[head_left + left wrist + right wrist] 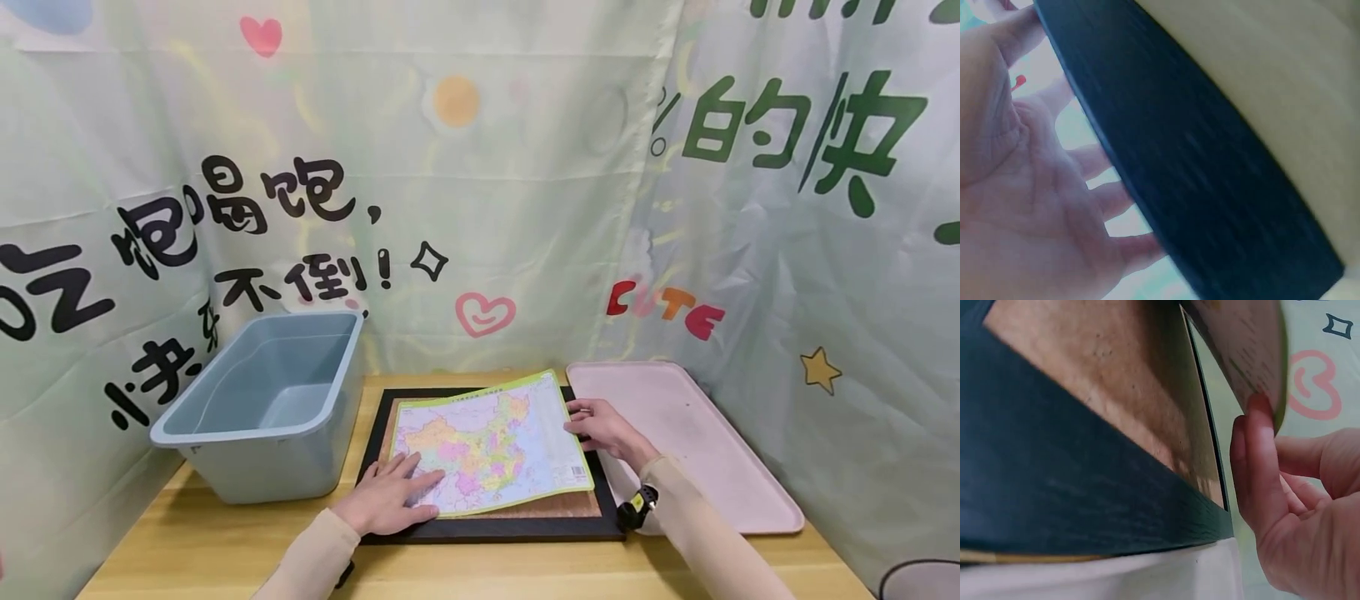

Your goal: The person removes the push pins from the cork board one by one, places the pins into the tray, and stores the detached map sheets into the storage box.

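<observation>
A colourful map sheet (480, 454) with a yellow-green border lies tilted over a black frame (498, 531) that has a brown board (573, 504) inside. Near its lower left corner, my left hand (390, 493) rests on the sheet with fingers spread. In the left wrist view the fingers (1110, 197) reach past the frame's black edge (1166, 131). My right hand (606, 429) pinches the sheet's right edge, which is raised off the board. The right wrist view shows the lifted sheet (1244, 347) between thumb and fingers, with the brown board (1116, 381) bare below.
A deep blue-grey plastic bin (262, 442) stands left of the frame on the wooden table (450, 575). To the right lies a pale pink tray (720, 467), close against the frame. Printed fabric (480, 208) hangs behind and at both sides.
</observation>
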`<state>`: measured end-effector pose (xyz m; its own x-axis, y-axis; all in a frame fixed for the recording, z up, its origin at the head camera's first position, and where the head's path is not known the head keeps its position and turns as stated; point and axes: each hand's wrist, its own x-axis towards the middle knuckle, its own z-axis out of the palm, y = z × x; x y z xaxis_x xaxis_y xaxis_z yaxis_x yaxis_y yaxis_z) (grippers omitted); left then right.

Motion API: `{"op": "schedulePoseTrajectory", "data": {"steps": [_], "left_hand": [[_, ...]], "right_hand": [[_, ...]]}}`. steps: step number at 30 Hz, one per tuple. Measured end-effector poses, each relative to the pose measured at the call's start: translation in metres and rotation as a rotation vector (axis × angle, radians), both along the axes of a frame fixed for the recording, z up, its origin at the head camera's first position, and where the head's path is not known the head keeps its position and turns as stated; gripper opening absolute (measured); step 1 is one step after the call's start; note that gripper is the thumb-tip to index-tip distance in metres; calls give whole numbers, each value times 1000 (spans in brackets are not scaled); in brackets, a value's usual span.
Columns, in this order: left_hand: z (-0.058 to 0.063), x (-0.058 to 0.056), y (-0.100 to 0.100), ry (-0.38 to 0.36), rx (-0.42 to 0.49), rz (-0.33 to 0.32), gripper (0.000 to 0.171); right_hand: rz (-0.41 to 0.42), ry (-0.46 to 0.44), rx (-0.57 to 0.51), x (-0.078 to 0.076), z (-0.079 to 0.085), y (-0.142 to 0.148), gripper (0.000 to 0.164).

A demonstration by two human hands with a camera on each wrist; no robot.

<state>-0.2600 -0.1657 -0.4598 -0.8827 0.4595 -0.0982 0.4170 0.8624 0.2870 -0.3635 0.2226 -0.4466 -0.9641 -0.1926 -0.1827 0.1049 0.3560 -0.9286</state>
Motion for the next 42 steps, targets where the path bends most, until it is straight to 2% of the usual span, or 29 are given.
{"op": "schedulePoseTrajectory", "data": {"steps": [3, 7, 11, 16, 21, 25, 26, 29, 33, 36, 42], "left_hand": [[2, 0, -1, 14, 31, 22, 64], [2, -1, 1, 66, 113, 104, 63], [2, -4, 6, 131, 176, 208, 60], [4, -6, 9, 206, 274, 282, 55], [5, -9, 10, 286, 326, 315, 45], [5, -13, 8, 351, 336, 329, 16], [5, -14, 7, 361, 343, 332, 14], [7, -16, 5, 390, 361, 337, 18], [12, -16, 3, 427, 380, 339, 10], [16, -16, 1, 460, 393, 338, 12], [20, -18, -3, 514, 405, 341, 24]], "right_hand": [[21, 1, -80, 0, 2, 1, 50], [13, 20, -146, 0, 3, 1, 46], [-33, 30, -170, -3, 1, -1, 41], [-68, 44, -172, -5, 1, -2, 40], [-76, 50, -185, -5, 4, -4, 37], [-67, 59, -178, -6, 4, -5, 34], [-70, 59, -174, -6, 4, -6, 33], [-76, 63, -155, -6, 6, -7, 31], [-84, 77, -145, -7, 12, -9, 30], [-75, 91, -139, -8, 18, -11, 31], [21, 95, -121, -11, 30, -10, 40]]}}
